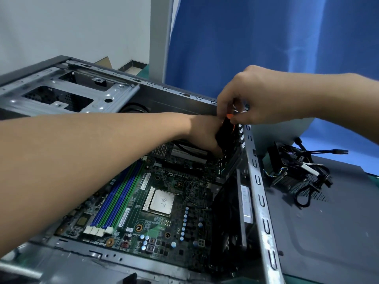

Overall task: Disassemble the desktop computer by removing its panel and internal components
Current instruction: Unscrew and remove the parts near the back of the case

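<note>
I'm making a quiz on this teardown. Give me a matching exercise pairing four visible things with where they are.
Things:
1. silver square CPU
2. blue and green memory slots
3. black heatsink fan with cables
4. perforated metal drive cage

Places:
A. far left corner of the case
B. outside the case, on the grey panel
C. centre of the green motherboard
D. under the left forearm

Pairs: 1-C, 2-D, 3-B, 4-A

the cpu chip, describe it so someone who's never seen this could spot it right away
Start at the open computer case, then its green motherboard. Near the board's middle, right of the blue and green memory slots, lies the CPU: the only flat silver square, smeared with grey paste residue.
</note>
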